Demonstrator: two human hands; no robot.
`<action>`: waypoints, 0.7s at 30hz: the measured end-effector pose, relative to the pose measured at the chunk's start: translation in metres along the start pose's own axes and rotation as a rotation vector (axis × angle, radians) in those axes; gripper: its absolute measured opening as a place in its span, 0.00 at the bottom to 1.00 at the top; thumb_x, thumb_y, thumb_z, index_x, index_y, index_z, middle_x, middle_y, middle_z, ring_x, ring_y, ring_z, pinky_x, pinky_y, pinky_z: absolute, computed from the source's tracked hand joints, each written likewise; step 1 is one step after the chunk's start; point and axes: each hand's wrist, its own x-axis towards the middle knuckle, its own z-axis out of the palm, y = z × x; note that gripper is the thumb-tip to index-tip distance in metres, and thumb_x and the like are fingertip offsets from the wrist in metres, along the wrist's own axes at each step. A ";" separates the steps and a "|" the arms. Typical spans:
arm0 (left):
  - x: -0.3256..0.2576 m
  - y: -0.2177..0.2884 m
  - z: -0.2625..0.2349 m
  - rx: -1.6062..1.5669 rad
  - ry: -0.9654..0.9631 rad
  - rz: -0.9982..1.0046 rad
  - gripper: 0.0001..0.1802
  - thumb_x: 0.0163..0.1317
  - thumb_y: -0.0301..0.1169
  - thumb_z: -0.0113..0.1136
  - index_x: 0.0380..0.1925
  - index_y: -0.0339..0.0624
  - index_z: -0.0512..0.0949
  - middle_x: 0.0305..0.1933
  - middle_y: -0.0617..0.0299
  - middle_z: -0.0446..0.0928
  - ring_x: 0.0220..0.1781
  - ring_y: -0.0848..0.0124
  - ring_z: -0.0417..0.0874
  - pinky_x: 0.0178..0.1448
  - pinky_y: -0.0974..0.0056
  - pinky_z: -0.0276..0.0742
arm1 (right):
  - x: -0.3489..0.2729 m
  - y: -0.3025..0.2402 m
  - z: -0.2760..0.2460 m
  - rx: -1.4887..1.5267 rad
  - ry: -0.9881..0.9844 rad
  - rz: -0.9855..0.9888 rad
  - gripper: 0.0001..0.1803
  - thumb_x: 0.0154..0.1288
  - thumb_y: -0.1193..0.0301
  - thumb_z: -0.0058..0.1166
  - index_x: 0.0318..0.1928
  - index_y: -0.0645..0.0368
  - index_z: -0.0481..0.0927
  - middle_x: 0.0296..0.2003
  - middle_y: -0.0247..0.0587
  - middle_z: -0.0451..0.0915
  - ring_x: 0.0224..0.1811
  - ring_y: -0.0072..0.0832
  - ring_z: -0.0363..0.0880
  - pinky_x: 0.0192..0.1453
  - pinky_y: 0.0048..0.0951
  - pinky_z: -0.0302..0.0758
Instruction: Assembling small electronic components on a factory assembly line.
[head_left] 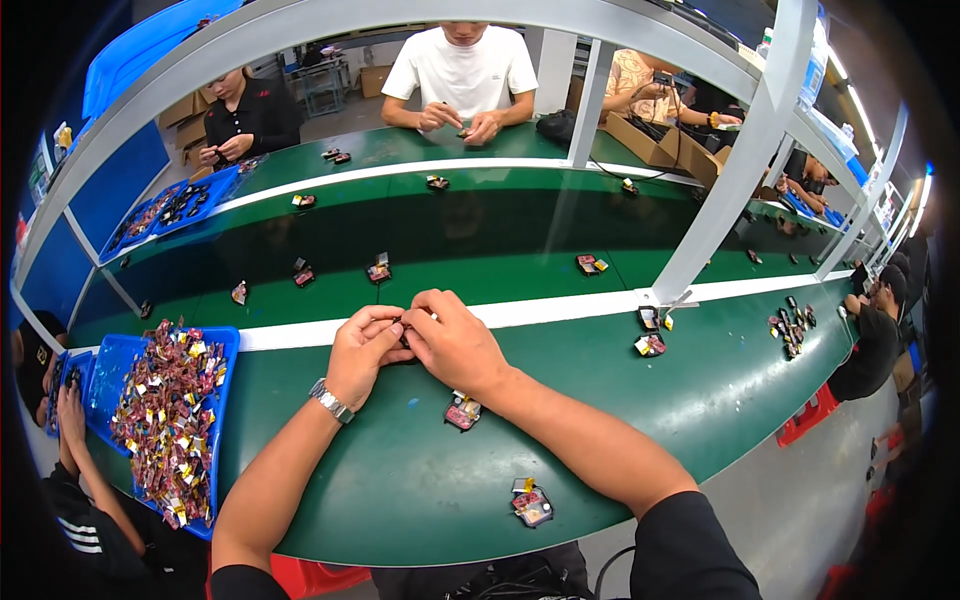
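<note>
Both hands meet over the green worktop, just before the white rail. My left hand, with a metal-banded watch on its wrist, has its fingers closed on a small black casing. Thumb and fingers of my right hand pinch the same casing from the other side; most of it is hidden by the fingers. Just below my right hand lies a small electronic assembly, a dark red board in a black shell. Nearer the table's front edge rests another such assembly with a yellow tab.
At the left stands a blue tray heaped with red circuit boards. Beyond the white rail, loose assemblies lie along the green conveyor. A grey metal post rises at the right. Co-workers sit across and at both sides.
</note>
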 end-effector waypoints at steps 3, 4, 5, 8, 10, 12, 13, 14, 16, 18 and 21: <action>0.000 -0.001 -0.001 0.049 0.057 0.017 0.11 0.69 0.23 0.55 0.49 0.33 0.74 0.45 0.56 0.81 0.43 0.73 0.84 0.44 0.68 0.87 | 0.002 -0.002 -0.003 0.043 -0.005 -0.022 0.10 0.55 0.78 0.63 0.39 0.62 0.79 0.41 0.42 0.75 0.41 0.35 0.78 0.41 0.33 0.79; 0.001 -0.001 -0.002 0.071 0.079 0.033 0.10 0.69 0.23 0.56 0.49 0.33 0.74 0.44 0.56 0.81 0.42 0.73 0.84 0.43 0.69 0.86 | 0.003 -0.003 -0.004 0.084 -0.017 -0.041 0.11 0.56 0.79 0.62 0.40 0.63 0.79 0.42 0.43 0.76 0.41 0.35 0.79 0.40 0.32 0.80; 0.000 -0.003 -0.003 0.073 0.087 0.030 0.10 0.69 0.23 0.56 0.49 0.33 0.74 0.44 0.56 0.81 0.42 0.73 0.84 0.43 0.69 0.86 | 0.002 -0.004 -0.002 0.093 -0.019 -0.041 0.11 0.56 0.79 0.62 0.40 0.63 0.79 0.42 0.43 0.76 0.41 0.35 0.79 0.40 0.32 0.80; 0.001 -0.003 0.003 0.159 0.082 0.064 0.09 0.69 0.24 0.56 0.47 0.34 0.75 0.43 0.57 0.81 0.40 0.74 0.84 0.39 0.71 0.85 | 0.001 -0.001 0.002 0.382 -0.005 0.384 0.11 0.63 0.77 0.60 0.45 0.65 0.78 0.42 0.46 0.77 0.38 0.34 0.84 0.39 0.29 0.83; 0.000 -0.006 0.003 0.248 0.071 0.101 0.08 0.69 0.24 0.55 0.47 0.34 0.75 0.41 0.58 0.82 0.38 0.76 0.83 0.36 0.72 0.83 | 0.001 0.000 0.000 0.420 -0.085 0.453 0.10 0.62 0.78 0.60 0.43 0.64 0.78 0.38 0.44 0.79 0.35 0.31 0.84 0.39 0.28 0.82; 0.001 -0.006 0.005 0.309 0.062 0.107 0.08 0.69 0.23 0.55 0.46 0.34 0.75 0.40 0.59 0.82 0.35 0.78 0.81 0.34 0.74 0.81 | -0.001 0.002 0.000 0.447 -0.094 0.457 0.09 0.61 0.78 0.60 0.43 0.64 0.78 0.38 0.44 0.79 0.34 0.31 0.84 0.39 0.29 0.81; 0.001 -0.006 0.006 0.312 0.071 0.106 0.08 0.69 0.23 0.55 0.46 0.34 0.75 0.40 0.59 0.82 0.35 0.78 0.81 0.34 0.74 0.81 | 0.000 0.002 0.000 0.460 -0.092 0.484 0.09 0.61 0.78 0.61 0.42 0.64 0.79 0.37 0.43 0.79 0.34 0.29 0.83 0.38 0.28 0.81; 0.000 -0.006 0.006 0.316 0.065 0.102 0.08 0.69 0.22 0.55 0.47 0.34 0.75 0.40 0.59 0.82 0.35 0.78 0.81 0.34 0.73 0.81 | 0.000 0.001 0.000 0.470 -0.088 0.511 0.09 0.61 0.79 0.61 0.41 0.64 0.79 0.37 0.42 0.79 0.33 0.28 0.83 0.38 0.27 0.81; 0.001 -0.010 0.000 0.304 0.046 0.110 0.11 0.69 0.23 0.54 0.51 0.34 0.73 0.45 0.56 0.81 0.37 0.76 0.82 0.37 0.72 0.83 | 0.002 0.004 0.002 0.494 -0.098 0.491 0.09 0.61 0.78 0.61 0.42 0.64 0.79 0.37 0.42 0.80 0.33 0.28 0.83 0.38 0.27 0.81; 0.000 -0.008 0.002 0.247 0.073 0.110 0.13 0.70 0.23 0.53 0.53 0.34 0.71 0.48 0.55 0.80 0.39 0.75 0.83 0.39 0.70 0.84 | 0.004 0.015 0.005 0.529 -0.087 0.490 0.09 0.60 0.77 0.63 0.41 0.65 0.80 0.36 0.41 0.81 0.34 0.25 0.83 0.39 0.26 0.81; 0.001 -0.005 0.000 0.167 0.103 0.133 0.17 0.70 0.24 0.51 0.58 0.34 0.67 0.55 0.49 0.78 0.46 0.68 0.85 0.45 0.67 0.85 | 0.011 0.069 0.003 0.436 0.117 0.662 0.11 0.57 0.73 0.68 0.40 0.63 0.83 0.31 0.39 0.84 0.30 0.23 0.83 0.35 0.26 0.79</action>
